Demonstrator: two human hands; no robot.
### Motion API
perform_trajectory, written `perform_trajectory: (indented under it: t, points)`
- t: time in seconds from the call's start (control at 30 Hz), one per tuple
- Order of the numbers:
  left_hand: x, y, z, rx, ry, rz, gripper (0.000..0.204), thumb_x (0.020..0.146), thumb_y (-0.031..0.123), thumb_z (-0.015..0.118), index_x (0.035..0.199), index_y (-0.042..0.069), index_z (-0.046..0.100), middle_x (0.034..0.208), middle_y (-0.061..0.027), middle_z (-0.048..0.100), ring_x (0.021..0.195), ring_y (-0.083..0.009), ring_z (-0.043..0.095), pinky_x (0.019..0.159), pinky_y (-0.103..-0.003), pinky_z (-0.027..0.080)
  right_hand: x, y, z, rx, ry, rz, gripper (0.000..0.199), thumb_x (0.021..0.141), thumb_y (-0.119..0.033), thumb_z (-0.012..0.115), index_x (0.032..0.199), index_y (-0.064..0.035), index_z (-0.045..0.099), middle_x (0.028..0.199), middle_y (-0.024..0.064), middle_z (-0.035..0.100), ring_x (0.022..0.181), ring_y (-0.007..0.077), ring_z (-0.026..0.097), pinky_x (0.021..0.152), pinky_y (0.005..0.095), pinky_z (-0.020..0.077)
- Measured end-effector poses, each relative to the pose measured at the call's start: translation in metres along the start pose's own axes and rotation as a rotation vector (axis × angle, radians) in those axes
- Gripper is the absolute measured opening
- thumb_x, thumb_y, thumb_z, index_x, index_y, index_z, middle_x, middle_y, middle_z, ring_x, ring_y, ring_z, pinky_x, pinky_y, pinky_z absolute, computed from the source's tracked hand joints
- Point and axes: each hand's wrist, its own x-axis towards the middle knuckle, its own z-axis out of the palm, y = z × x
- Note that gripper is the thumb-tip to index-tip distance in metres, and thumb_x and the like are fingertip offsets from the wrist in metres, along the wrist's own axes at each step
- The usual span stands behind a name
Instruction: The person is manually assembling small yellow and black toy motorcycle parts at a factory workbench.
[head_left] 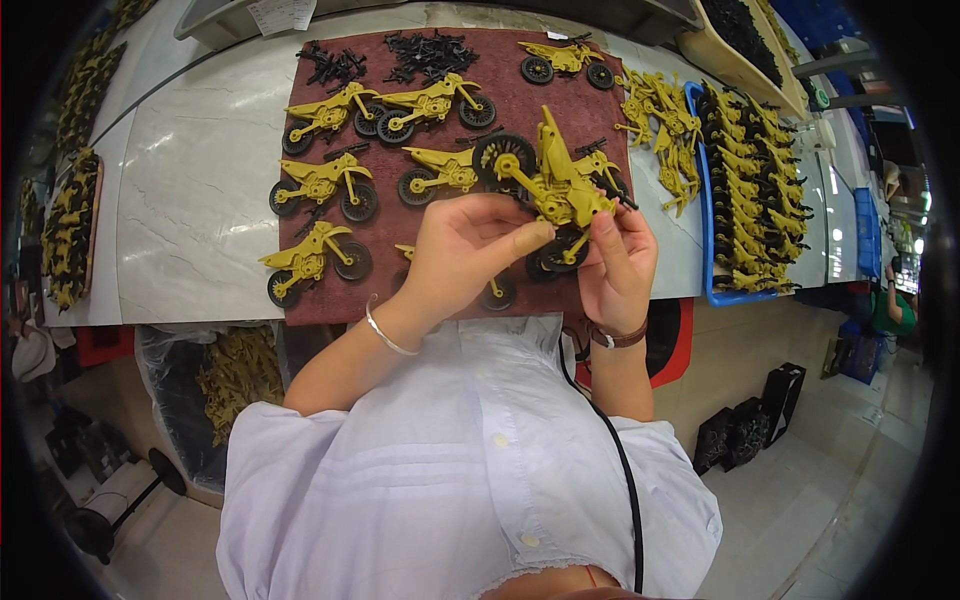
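Item 1, centre of frame: a yellow toy motorbike [553, 185], held up over the mat by both hands and tilted, front wheel toward the upper left. I logged the left hand [462, 255] closed on its lower body, thumb and fingers wrapped from the left side. The right hand [617, 262] pinched it at the rear, fingertips pressed near the black rear wheel [563, 250]. Both grips were shut on the same bike.

Handling, as I judged it: light, stiff moulded plastic, smooth and a little slippery. The thin handlebar and fork looked likeliest to snap. Best hold seemed the thick middle frame, not the wheels, which may turn or pop off.

Item 2: dark red mat [305, 190] beneath the hands, filling the middle upper frame.

Item 3: finished bikes [320, 183] lying on their sides in rows on the mat, left of the hands and above them.

Item 4: small black parts [428, 52] heaped at the mat's upper edge.

Item 5: loose yellow frames [660, 125] on the pale worktop [190, 180], just right of the mat.

Item 6: blue tray [703, 190] at right, stacked with more yellow pieces.

Item 7: silver bangle [385, 335] on the left wrist; dark band [617, 338] on the right.
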Motion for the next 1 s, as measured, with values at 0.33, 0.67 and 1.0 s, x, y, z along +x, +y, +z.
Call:
perform_trajectory:
  t: [0.33, 0.67, 1.0]
  points:
    - [-0.002, -0.004, -0.017, 0.119, -0.047, 0.165, 0.011, 0.082, 0.0, 0.068, 0.091, -0.005, 0.065, 0.085, -0.0059, 0.067, 0.075, -0.0081, 0.062, 0.067, -0.02, 0.05, -0.009, -0.008, -0.004, -0.161, -0.217, 0.057, 0.032, 0.08, 0.008, 0.064, 0.109, 0.0045, 0.051, 0.107, 0.0098, 0.059, 0.093, 0.0135, 0.06, 0.08, 0.0253, 0.0503]
    - [0.001, 0.007, -0.011, 0.142, 0.096, 0.128, 0.021, 0.085, 0.002, 0.065, 0.103, -0.009, 0.061, 0.095, -0.0136, 0.067, 0.084, -0.0164, 0.066, 0.078, -0.029, 0.055, -0.018, -0.001, 0.0, -0.156, -0.085, -0.011, 0.032, 0.081, 0.009, 0.064, 0.11, 0.0046, 0.052, 0.107, 0.0099, 0.059, 0.093, 0.0138, 0.06, 0.079, 0.0253, 0.051]
    - [0.0, 0.006, -0.011, 0.091, 0.038, 0.133, 0.021, 0.084, 0.0, 0.065, 0.103, -0.008, 0.063, 0.092, -0.0097, 0.068, 0.083, -0.0123, 0.064, 0.077, -0.025, 0.052, -0.022, 0.006, -0.001, -0.227, -0.068, -0.044, 0.029, 0.079, 0.007, 0.067, 0.104, 0.0024, 0.054, 0.103, 0.0077, 0.06, 0.091, 0.0107, 0.059, 0.081, 0.0235, 0.0494]
